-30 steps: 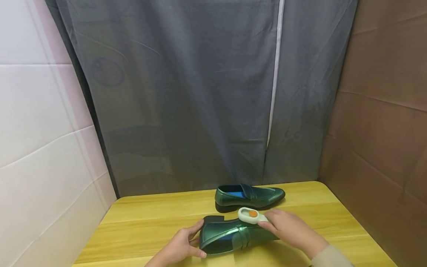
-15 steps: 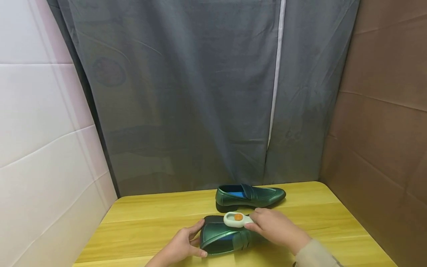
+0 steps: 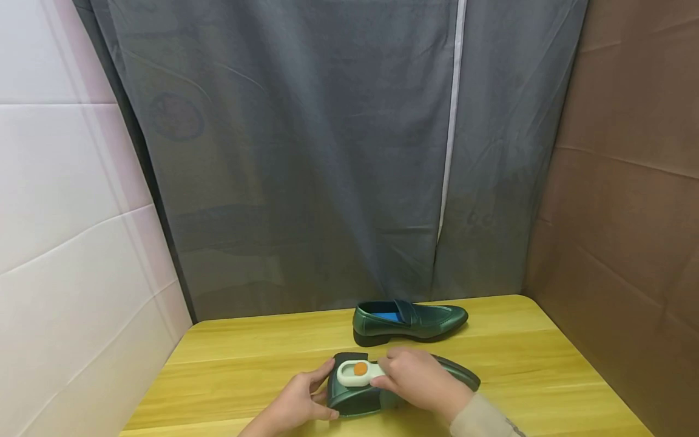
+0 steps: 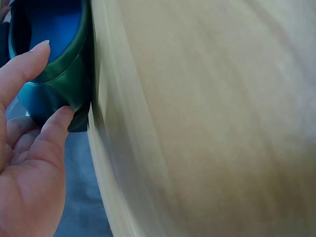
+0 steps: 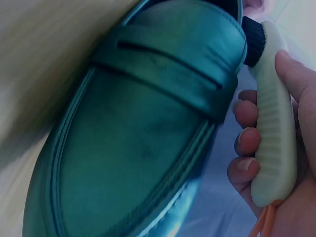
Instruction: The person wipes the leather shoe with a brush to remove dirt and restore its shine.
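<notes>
A metallic green loafer (image 3: 345, 399) lies on its side near the front of the table, its dark sole turned away from me. My left hand (image 3: 297, 397) grips it at the heel; in the left wrist view the thumb reaches over the opening's rim beside the blue insole (image 4: 57, 24). My right hand (image 3: 417, 379) holds a pale cleaning brush (image 5: 276, 128) with ribbed handle, orange button and orange cord. Its black bristles (image 5: 254, 42) are at the loafer's side, near the heel. That hand covers much of the loafer's middle in the head view.
A second green loafer (image 3: 431, 321) stands upright behind, toe to the right, on the yellow wood-grain table (image 3: 246, 352). Grey curtain (image 3: 327, 182) hangs at the back, with a white panel (image 3: 82, 212) left and a brown one (image 3: 622, 182) right.
My right hand has moved the brush leftward along the loafer, from its front half to the heel end, uncovering the toe. The left hand and the second loafer have stayed put.
</notes>
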The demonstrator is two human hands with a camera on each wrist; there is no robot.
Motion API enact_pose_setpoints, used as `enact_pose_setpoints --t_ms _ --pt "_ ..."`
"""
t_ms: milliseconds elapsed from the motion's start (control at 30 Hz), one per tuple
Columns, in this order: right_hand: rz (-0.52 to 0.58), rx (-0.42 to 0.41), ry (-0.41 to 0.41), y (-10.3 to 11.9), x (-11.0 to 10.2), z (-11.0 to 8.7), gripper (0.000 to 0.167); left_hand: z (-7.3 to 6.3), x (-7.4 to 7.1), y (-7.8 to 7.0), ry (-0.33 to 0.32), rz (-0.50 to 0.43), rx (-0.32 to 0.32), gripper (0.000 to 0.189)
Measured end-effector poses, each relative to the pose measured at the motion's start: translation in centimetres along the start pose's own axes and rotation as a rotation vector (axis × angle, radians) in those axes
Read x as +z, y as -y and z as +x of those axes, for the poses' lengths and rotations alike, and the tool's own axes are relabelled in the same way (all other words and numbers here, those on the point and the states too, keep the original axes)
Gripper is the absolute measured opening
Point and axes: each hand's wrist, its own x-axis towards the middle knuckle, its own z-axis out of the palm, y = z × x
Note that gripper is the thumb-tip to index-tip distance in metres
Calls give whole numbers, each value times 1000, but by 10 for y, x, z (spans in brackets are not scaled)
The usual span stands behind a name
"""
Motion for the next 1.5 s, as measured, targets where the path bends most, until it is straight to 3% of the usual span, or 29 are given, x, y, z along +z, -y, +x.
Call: enact_pose_setpoints --t_ms 300,600,867,1500 --pt "-76 -8 3 15 12 12 42 -3 0 1 -1 12 53 96" --pt "-97 18 35 21 18 21 38 -2 1 3 -17 30 49 86" --pt "-74 47 67 20 20 21 39 -2 2 3 -25 61 60 87" --pt "-69 146 38 3 12 10 40 -2 2 2 -7 -21 14 102"
